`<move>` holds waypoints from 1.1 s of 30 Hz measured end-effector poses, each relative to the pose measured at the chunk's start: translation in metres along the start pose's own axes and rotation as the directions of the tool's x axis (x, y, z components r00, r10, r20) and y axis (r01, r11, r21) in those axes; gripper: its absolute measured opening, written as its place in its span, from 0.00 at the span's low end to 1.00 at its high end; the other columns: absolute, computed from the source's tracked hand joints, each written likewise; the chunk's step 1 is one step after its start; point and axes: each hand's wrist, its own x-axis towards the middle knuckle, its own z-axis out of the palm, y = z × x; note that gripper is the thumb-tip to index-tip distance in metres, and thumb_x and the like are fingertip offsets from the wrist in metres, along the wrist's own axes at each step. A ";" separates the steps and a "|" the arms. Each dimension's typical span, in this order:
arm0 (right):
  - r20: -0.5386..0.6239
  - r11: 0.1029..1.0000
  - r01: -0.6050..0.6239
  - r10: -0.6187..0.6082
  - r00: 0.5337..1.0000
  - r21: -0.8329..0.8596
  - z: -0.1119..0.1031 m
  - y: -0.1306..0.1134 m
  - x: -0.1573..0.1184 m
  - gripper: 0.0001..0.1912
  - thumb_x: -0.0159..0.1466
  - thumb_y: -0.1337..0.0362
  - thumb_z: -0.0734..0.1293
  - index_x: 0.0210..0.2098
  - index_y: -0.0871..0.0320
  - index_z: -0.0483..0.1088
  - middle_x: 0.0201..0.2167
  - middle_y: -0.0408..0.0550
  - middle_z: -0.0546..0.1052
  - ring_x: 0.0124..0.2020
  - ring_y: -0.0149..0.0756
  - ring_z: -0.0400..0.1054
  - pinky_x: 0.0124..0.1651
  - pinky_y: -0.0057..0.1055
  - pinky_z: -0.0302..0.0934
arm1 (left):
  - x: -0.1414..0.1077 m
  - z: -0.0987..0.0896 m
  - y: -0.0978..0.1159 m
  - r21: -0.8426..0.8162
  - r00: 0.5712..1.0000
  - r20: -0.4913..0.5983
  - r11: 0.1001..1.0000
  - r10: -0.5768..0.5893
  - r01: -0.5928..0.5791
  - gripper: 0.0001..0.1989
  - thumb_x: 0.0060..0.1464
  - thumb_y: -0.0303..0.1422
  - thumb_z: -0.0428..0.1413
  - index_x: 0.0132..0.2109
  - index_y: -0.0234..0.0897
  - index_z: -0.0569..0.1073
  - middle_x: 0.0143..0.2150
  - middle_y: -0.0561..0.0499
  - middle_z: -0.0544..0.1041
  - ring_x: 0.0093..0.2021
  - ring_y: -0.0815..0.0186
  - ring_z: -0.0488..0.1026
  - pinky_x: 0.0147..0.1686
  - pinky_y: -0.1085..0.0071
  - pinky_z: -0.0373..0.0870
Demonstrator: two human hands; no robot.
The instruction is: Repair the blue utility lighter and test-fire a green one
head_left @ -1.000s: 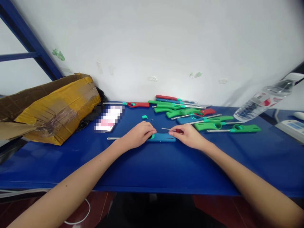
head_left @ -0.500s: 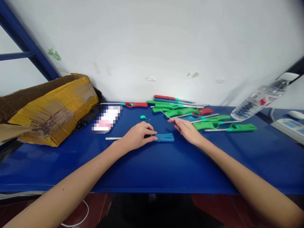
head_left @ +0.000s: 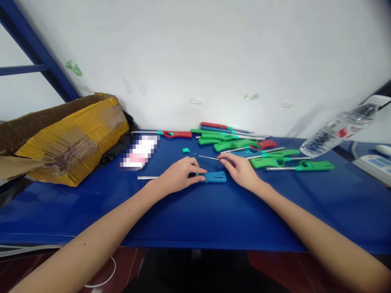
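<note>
One change?
— The thin screwdriver (head_left: 209, 157) pinched in the right hand (head_left: 242, 171) points flatter now, clear of the blue lighter (head_left: 216, 177): seemingly idle.
— Left hand (head_left: 177, 174)?
— Fingers gripping that lighter on the table (head_left: 214, 215).

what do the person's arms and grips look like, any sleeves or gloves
Both arms are bare where they show: no sleeve covers the left forearm or the right forearm, and no watch or bracelet shows. The left grip and right grip are ungloved human hands, with no ring to be made out. A small dark spot marks the left forearm.
</note>
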 end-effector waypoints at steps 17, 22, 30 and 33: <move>0.083 0.993 -0.012 0.021 0.996 -0.115 0.007 -0.006 0.015 0.12 0.70 0.59 0.59 0.46 0.51 0.72 0.41 0.44 0.81 0.37 0.39 0.74 0.36 0.31 0.60 | 0.001 0.006 -0.009 -0.009 0.997 -0.079 1.000 -0.007 0.006 0.13 0.58 0.40 0.60 0.49 0.46 0.80 0.49 0.47 0.75 0.50 0.59 0.71 0.52 0.61 0.68; 0.070 0.998 -0.033 0.037 0.997 -0.061 0.008 -0.005 0.016 0.12 0.69 0.59 0.60 0.47 0.52 0.72 0.39 0.45 0.81 0.35 0.39 0.73 0.36 0.31 0.60 | 0.003 0.007 -0.007 -0.019 0.994 -0.111 1.000 -0.001 -0.001 0.12 0.57 0.39 0.61 0.47 0.44 0.81 0.49 0.47 0.75 0.50 0.59 0.71 0.52 0.61 0.69; 0.071 0.997 -0.037 0.042 0.997 -0.064 0.007 -0.005 0.017 0.12 0.70 0.58 0.59 0.46 0.51 0.72 0.39 0.45 0.81 0.35 0.38 0.73 0.36 0.31 0.59 | 0.004 0.007 -0.006 0.017 0.990 -0.137 0.999 0.041 -0.039 0.10 0.57 0.36 0.60 0.46 0.42 0.81 0.48 0.47 0.76 0.48 0.60 0.72 0.50 0.61 0.69; 0.057 0.998 -0.056 0.057 0.997 -0.007 0.006 -0.004 0.017 0.12 0.70 0.58 0.59 0.47 0.53 0.71 0.36 0.45 0.80 0.32 0.38 0.72 0.34 0.31 0.59 | 0.005 0.008 -0.004 0.024 0.984 -0.167 0.998 0.062 -0.059 0.09 0.56 0.35 0.60 0.44 0.41 0.81 0.45 0.47 0.76 0.45 0.61 0.72 0.47 0.62 0.70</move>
